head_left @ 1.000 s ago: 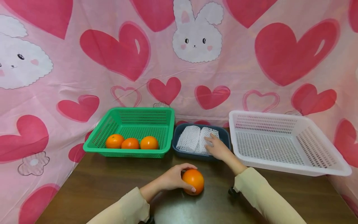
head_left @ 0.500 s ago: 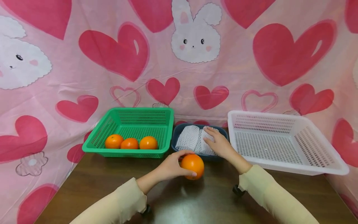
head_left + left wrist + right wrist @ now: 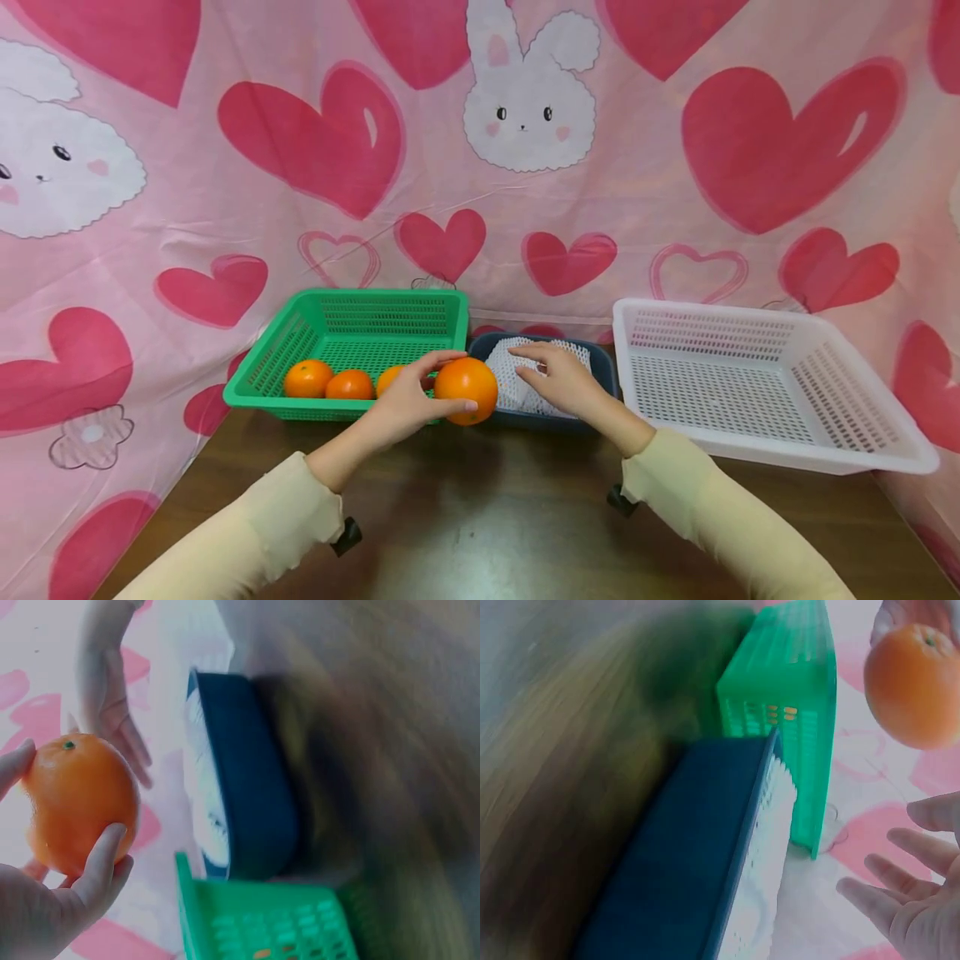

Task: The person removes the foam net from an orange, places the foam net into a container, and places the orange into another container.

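My left hand (image 3: pixel 405 404) holds an orange (image 3: pixel 467 391) between thumb and fingers, raised in front of the green basket's right end. The green stem spot of this orange (image 3: pixel 82 802) shows in the left wrist view. My right hand (image 3: pixel 562 385) hovers over the dark blue tray (image 3: pixel 606 379), fingers spread and holding nothing. White foam net sleeves (image 3: pixel 517 392) lie in that tray, partly hidden by the right hand. In the right wrist view the fingers of this hand (image 3: pixel 922 881) are apart from the orange.
The green basket (image 3: pixel 258 354) at the left holds several oranges (image 3: pixel 307 379), one half hidden behind my left hand. A white basket (image 3: pixel 720 400) stands to the right of the tray. Behind them hangs a pink cloth (image 3: pixel 435 183) above the brown table (image 3: pixel 480 517).
The left hand has lifted the orange off the table and carried it up and left toward the green basket. The right hand has drawn slightly left, up from the foam sleeves.
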`<act>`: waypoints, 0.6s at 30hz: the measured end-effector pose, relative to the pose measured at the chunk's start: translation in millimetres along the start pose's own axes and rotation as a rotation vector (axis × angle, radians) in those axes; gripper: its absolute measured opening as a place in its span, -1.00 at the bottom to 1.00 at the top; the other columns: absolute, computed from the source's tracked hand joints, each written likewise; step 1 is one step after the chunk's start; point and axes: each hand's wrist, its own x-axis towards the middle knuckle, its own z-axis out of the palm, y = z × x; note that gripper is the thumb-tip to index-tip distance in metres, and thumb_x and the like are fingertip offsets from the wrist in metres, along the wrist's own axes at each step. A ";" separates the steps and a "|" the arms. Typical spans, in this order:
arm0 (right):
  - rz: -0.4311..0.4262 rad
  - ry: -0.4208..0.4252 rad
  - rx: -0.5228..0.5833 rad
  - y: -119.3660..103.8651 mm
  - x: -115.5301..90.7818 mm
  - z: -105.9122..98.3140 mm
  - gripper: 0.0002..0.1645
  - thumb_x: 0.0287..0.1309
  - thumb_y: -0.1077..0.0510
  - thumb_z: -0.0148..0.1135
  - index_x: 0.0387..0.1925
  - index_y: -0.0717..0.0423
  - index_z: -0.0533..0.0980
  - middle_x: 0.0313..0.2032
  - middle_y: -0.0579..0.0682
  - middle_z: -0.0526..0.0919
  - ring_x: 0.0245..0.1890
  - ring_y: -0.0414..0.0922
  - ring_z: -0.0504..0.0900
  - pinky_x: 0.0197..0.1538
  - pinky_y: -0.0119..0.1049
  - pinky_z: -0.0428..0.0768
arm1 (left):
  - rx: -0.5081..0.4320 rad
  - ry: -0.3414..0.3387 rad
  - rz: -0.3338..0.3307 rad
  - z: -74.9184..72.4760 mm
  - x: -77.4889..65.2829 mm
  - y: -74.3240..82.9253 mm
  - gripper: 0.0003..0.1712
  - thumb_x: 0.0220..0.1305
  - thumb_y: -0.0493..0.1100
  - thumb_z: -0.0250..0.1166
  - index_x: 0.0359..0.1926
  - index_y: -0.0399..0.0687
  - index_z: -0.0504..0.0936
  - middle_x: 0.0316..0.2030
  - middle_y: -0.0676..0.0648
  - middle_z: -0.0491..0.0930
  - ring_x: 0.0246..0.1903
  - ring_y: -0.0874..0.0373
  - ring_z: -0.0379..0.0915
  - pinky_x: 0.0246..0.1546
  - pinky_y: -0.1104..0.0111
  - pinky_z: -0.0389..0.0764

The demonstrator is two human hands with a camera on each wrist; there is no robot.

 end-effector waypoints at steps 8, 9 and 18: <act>0.052 -0.043 0.174 -10.3 10.0 24.5 -0.46 0.41 0.18 0.25 0.35 0.23 0.48 0.20 0.24 0.60 0.07 0.13 0.68 0.08 -0.05 0.66 | 0.013 0.069 0.006 -27.0 10.1 -2.3 -0.24 0.24 -0.08 0.50 0.42 -0.05 0.43 0.31 -0.23 0.43 0.14 -0.26 0.45 -0.07 0.09 0.69; 0.062 -0.049 0.208 -11.4 11.3 27.7 -0.43 0.41 0.18 0.24 0.38 0.24 0.45 0.20 0.24 0.60 0.07 0.13 0.68 0.08 -0.06 0.66 | 0.019 0.084 0.002 -30.2 11.7 -3.6 -0.23 0.24 -0.08 0.51 0.42 -0.05 0.42 0.30 -0.24 0.43 0.14 -0.26 0.45 -0.06 0.09 0.69; 0.203 -0.125 0.611 -17.6 18.0 60.7 -0.23 0.45 0.27 0.15 0.53 0.39 0.09 0.22 0.39 0.52 0.09 0.23 0.64 0.09 -0.07 0.64 | -0.082 0.174 -0.089 -55.8 31.9 -21.1 -0.16 0.32 -0.03 0.45 0.51 -0.07 0.30 0.33 -0.26 0.35 0.11 -0.20 0.43 -0.05 0.20 0.69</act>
